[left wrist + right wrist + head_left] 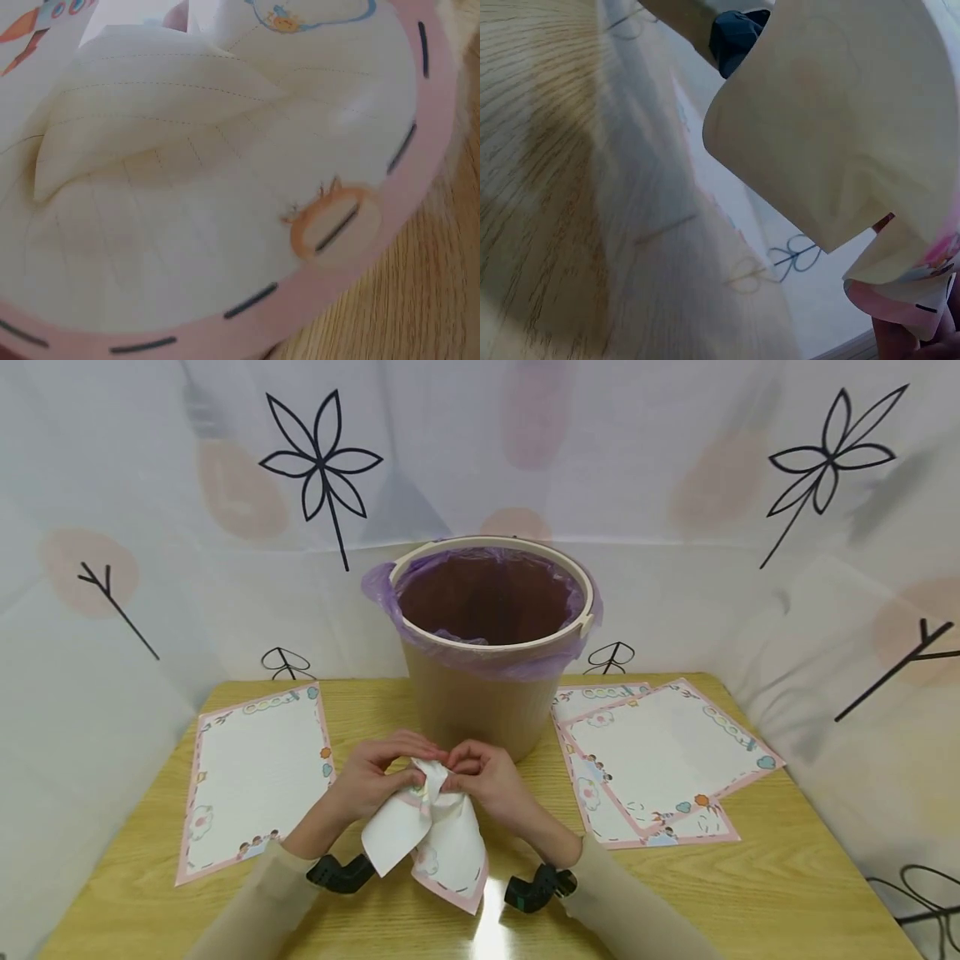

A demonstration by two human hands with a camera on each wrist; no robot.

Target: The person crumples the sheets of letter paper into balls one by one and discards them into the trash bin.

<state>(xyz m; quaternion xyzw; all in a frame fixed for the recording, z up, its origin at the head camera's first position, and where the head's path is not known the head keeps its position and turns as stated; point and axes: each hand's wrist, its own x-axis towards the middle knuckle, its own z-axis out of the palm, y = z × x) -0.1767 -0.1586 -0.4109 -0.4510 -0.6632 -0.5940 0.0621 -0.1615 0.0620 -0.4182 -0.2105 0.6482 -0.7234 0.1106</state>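
Observation:
A sheet of white paper point(453, 852) with a pink printed border is crumpled at its top in front of the bin. My left hand point(371, 781) pinches the bunched part from the left, thumb in front. From the other side my right hand point(491, 777) pinches the same bunch. The sheet's lower corners flare out below the hands. Close up in the left wrist view, the creased paper point(225, 217) fills most of the picture and hides the left hand. In the right wrist view the paper point(817, 127) curls, with a few fingers point(896, 341) at its lower edge.
Behind the hands stands a beige bin point(487, 693) with a purple liner point(382, 593) folded over its rim. One flat bordered sheet point(262, 768) lies at left; two overlapping sheets point(667, 752) lie at right on the wooden table point(127, 885). A printed cloth point(450, 460) hangs behind.

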